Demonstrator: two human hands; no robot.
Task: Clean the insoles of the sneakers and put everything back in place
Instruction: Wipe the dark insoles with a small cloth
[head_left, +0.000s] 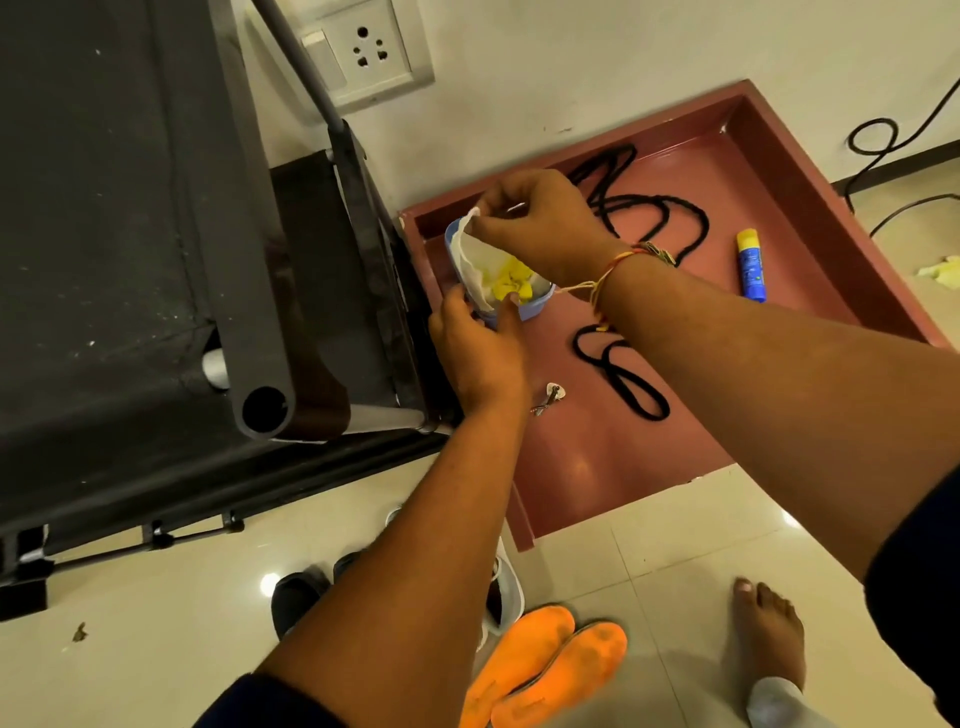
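Pink tabletop (597, 452) mid-frame: left hand (478, 353) grips the blue tub (535, 310), and right hand (540, 223) has its fingers pinching a white wipe (470, 257) at the tub's mouth. Orange insoles (545, 660) lie side by side on the floor (675, 545), bottom centre.

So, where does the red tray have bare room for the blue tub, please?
The tray's near end, this side of the metal clip and black laces, is bare; so is the far-right corner beyond the glue stick. The middle is crowded.
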